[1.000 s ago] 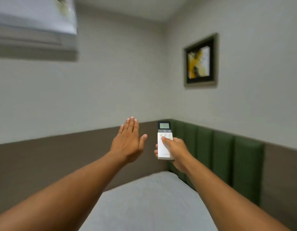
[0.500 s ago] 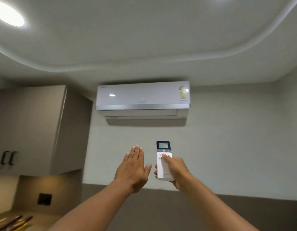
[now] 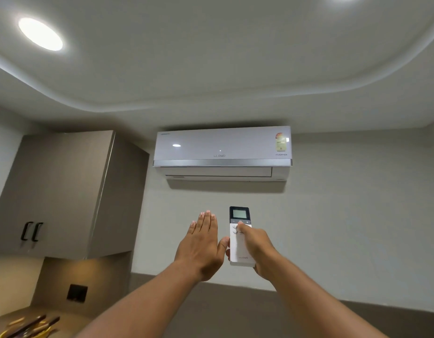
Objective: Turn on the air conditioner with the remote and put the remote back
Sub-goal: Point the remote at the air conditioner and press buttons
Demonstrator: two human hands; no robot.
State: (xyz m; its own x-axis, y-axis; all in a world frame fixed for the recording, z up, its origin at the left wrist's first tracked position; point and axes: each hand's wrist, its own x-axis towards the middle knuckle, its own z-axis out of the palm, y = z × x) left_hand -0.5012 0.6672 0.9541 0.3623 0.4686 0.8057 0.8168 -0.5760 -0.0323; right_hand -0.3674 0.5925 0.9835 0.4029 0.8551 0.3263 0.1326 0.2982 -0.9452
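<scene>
A white wall-mounted air conditioner (image 3: 222, 152) hangs high on the wall ahead, its lower flap closed. My right hand (image 3: 258, 250) holds a white remote (image 3: 239, 242) with a dark top and small screen, upright and pointed at the unit. The thumb rests on the buttons just under the screen. My left hand (image 3: 201, 245) is raised beside the remote, flat, fingers together and straight, holding nothing; its thumb lies near the remote's left edge.
A brown wall cabinet (image 3: 62, 191) with two black handles hangs at the left. Below it a counter corner (image 3: 28, 325) holds several utensils. A round ceiling light (image 3: 40, 34) glows at upper left. A dark band runs along the lower wall.
My view swung up and left from the bed corner to the air conditioner, now centred. Both hands stayed raised; my thumb moved up the remote toward the buttons under the screen.
</scene>
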